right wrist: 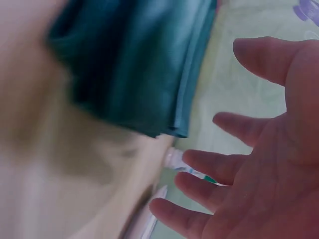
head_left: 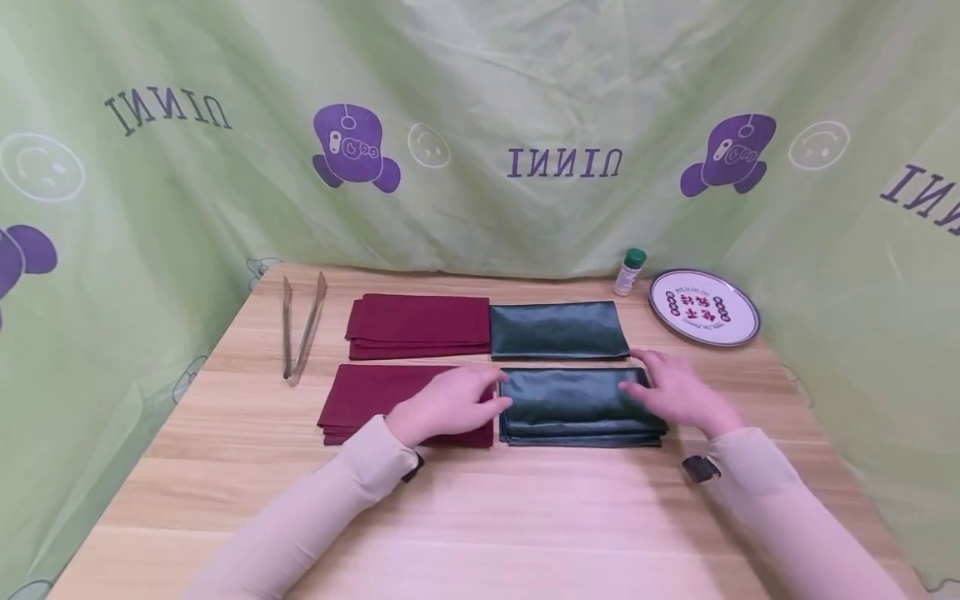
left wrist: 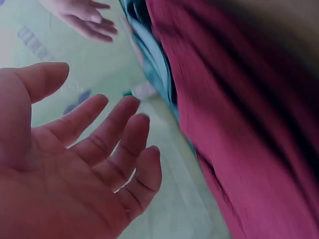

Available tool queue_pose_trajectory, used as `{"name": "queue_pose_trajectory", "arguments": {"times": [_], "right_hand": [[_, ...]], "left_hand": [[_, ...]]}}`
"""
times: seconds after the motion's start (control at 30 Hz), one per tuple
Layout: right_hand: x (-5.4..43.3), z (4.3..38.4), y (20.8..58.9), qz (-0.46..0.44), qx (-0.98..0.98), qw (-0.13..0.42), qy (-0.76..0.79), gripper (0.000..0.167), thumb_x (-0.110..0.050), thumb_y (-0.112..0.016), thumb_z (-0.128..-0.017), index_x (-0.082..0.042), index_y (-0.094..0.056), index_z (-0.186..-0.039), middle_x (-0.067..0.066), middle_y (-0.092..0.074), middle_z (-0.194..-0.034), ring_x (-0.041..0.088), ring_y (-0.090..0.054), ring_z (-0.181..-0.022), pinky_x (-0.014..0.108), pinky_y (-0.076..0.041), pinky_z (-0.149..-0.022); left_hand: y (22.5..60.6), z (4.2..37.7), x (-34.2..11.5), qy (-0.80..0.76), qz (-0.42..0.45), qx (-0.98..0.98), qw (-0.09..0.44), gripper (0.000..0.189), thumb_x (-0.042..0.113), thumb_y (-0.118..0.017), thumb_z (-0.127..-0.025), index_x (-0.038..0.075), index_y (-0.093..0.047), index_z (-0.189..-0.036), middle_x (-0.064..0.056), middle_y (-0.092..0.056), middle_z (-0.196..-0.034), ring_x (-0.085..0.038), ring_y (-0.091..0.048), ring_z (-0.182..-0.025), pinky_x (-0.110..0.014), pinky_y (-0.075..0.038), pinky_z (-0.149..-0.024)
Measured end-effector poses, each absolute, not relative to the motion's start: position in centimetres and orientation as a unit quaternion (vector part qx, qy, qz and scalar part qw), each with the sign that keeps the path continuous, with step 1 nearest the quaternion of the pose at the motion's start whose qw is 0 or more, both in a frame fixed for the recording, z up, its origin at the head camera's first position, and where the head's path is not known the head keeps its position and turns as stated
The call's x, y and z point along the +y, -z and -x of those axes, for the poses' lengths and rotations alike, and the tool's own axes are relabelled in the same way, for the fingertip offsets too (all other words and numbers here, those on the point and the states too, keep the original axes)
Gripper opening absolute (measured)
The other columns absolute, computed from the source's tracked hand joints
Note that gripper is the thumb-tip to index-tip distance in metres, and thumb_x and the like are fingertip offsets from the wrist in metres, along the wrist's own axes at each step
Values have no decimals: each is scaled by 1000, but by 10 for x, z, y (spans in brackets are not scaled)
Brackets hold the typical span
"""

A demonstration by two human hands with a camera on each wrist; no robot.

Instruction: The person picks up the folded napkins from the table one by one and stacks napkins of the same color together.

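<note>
- Probably the front green cloth [head_left: 573,402] is light, soft, slippery; best held at both short edges.
- Left hand [head_left: 450,405] and right hand [head_left: 684,395]: fingers loosely spread, pinching nothing.

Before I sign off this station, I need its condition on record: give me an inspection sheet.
Surface: wooden table.
Job's things: far red cloth, near red cloth, far green cloth, near green cloth; all folded.
Clutter: metal tongs, green-capped bottle, white plate.
Grippers: left hand and right hand at opposite ends of near green cloth, neither gripping.
Cables: nothing seen.
Surroundings: green printed fabric behind and both sides.
</note>
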State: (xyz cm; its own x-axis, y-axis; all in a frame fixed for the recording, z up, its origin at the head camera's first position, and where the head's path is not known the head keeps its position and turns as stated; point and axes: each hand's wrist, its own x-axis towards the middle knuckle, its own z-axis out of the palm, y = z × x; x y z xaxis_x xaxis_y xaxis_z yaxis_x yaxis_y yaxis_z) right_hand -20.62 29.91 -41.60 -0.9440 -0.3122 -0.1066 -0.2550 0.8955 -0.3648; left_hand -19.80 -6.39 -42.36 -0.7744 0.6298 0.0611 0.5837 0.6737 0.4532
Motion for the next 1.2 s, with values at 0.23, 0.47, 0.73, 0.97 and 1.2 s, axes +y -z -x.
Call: {"name": "queue_pose_trajectory", "arguments": {"times": [0.23,0.47,0.73,0.97,1.2], "right_hand": [[301,195,436,161,969,105,156,71,-48,-69,-88,-10,-47,-144,36,-35,-144,57,-30,-129,72,-30,-98],[305,194,446,155,969,114,155,75,-52,-72,-83,-9,-52,-141,39,-32,-144,58,-29,-130,71,-29,-99],[306,195,445,134,972,127,147,83,-61,-69,-81,-7,-51,-142,41,-29,-144,61,-26,-129,73,-27,-97],[307,195,443,130,972,127,150,81,-57,-71,-82,-5,-51,-141,40,-31,-144,61,-27,-128,73,-28,-97],[309,194,445,131,966,126,187,76,-51,-74,-82,-7,-52,-140,39,-27,-147,60,-25,-130,73,-25,-99]], "left_hand": [[433,196,-40,-234,-304,917,111,41,40,-62,-94,14,-63,-125,6,-65,-96,-7,-60,-83,-33,-52,-79],[446,199,-34,-219,-290,925,107,38,42,-62,-94,17,-64,-124,3,-64,-108,-10,-59,-92,-33,-51,-81],[450,200,-31,-177,-259,942,116,44,43,-63,-93,19,-63,-129,-2,-59,-118,-15,-56,-102,-34,-49,-86],[446,198,-24,-173,-250,943,138,52,43,-62,-93,16,-58,-137,-7,-55,-133,-21,-52,-119,-37,-44,-99],[441,204,-27,-302,-227,904,198,47,42,-62,-94,17,-59,-133,-1,-69,-102,-11,-63,-90,-34,-46,-93]]}}
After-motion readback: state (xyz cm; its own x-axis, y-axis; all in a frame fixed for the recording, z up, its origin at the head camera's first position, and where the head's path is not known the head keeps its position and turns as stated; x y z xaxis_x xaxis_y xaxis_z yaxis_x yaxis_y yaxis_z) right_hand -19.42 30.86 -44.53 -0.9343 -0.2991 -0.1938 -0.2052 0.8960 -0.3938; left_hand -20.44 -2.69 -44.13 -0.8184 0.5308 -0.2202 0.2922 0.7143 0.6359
